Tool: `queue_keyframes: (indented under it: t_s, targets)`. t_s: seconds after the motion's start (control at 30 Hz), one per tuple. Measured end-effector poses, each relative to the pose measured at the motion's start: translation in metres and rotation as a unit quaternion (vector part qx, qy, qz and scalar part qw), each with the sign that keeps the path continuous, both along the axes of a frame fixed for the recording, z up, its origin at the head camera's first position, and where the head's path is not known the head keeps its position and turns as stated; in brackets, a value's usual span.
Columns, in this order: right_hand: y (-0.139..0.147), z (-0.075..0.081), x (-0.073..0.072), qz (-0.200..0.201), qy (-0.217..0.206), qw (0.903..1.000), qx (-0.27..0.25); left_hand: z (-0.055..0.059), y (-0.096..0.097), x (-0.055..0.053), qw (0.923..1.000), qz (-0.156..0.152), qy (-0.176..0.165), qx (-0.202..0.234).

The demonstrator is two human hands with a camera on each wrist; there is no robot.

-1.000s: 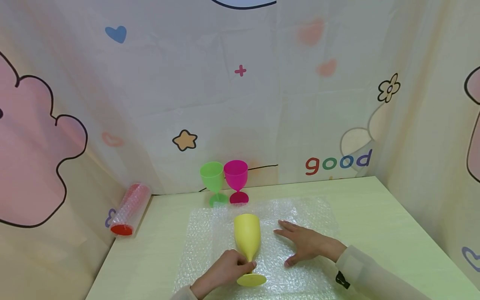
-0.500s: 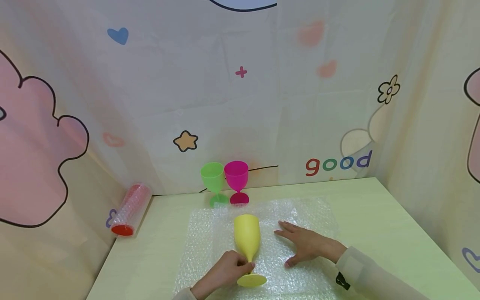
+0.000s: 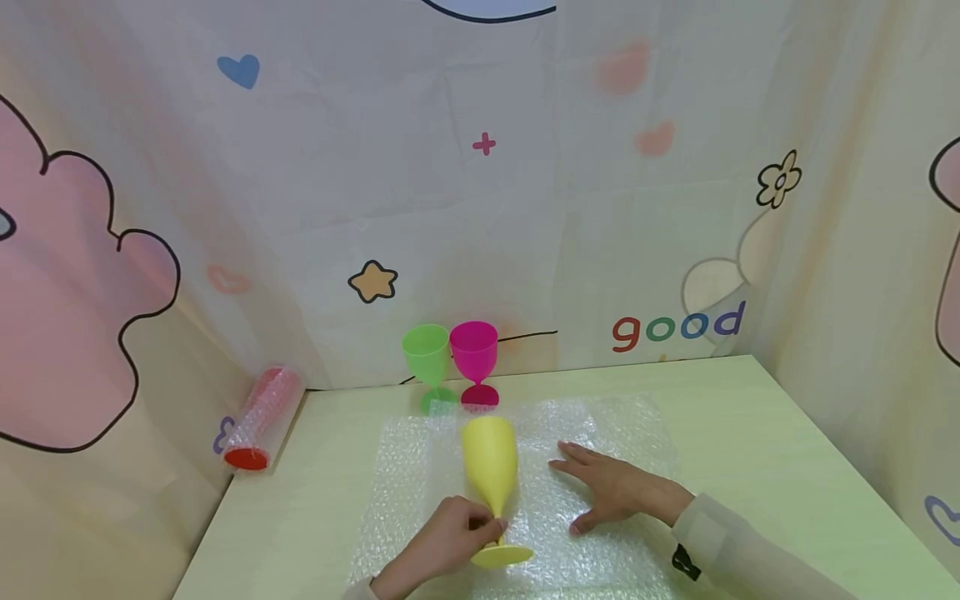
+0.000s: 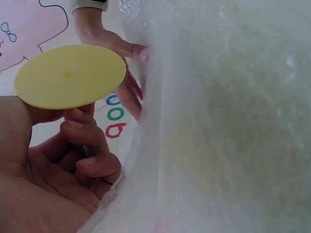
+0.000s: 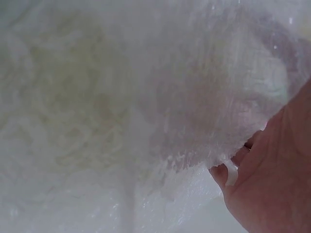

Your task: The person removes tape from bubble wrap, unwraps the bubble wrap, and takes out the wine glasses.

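Note:
A yellow plastic goblet [image 3: 491,454] lies over the bubble wrap [image 3: 405,483], its bowl pointing away from me and its round base [image 4: 68,77] toward me. My left hand [image 3: 453,533] pinches the goblet's stem between thumb and fingers, and the left wrist view shows the other fingers curled below the base. To the right of the goblet, my right hand [image 3: 611,487] rests on the bubble wrap with fingers spread. Cloudy bubble wrap [image 5: 146,107] fills most of the right wrist view, beside part of the right palm [image 5: 277,174].
Behind the wrap, a green goblet [image 3: 427,354] and a magenta goblet [image 3: 474,350] stand upright side by side. A red cup-like thing rolled in bubble wrap [image 3: 264,417] lies at the table's left edge. A printed curtain [image 3: 480,208] closes off the back.
My left hand has shifted the yellow goblet slightly away from me and to the left, its base now seen flatter. The right hand has kept its place.

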State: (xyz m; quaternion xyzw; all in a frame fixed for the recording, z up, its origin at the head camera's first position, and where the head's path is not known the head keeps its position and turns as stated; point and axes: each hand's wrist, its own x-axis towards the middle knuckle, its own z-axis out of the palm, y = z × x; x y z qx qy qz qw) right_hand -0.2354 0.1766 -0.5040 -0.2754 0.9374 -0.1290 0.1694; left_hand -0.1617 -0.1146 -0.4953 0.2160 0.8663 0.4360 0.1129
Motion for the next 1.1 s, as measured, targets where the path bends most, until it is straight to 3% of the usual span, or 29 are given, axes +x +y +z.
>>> queue_keyframes:
  t_s: [0.2, 0.5, 0.87, 1.1]
  targets:
    - [-0.001, 0.0, 0.0, -0.003, 0.003, 1.0, 0.008, 0.015, -0.008, 0.003, 0.9998, 0.001, -0.001, 0.017]
    - [-0.001, -0.002, -0.001, -0.003, -0.003, 0.9999, 0.011, 0.029, -0.023, -0.002, 0.9989, 0.024, 0.033, 0.026]
    - [0.0, -0.003, 0.0, -0.004, -0.006, 1.0, 0.003, 0.039, -0.052, -0.024, 0.9917, 0.087, 0.095, 0.009]
    - [0.001, -0.001, 0.001, 0.002, -0.012, 0.9999, -0.008, 0.043, -0.071, -0.036, 0.9845, 0.134, 0.114, 0.003]
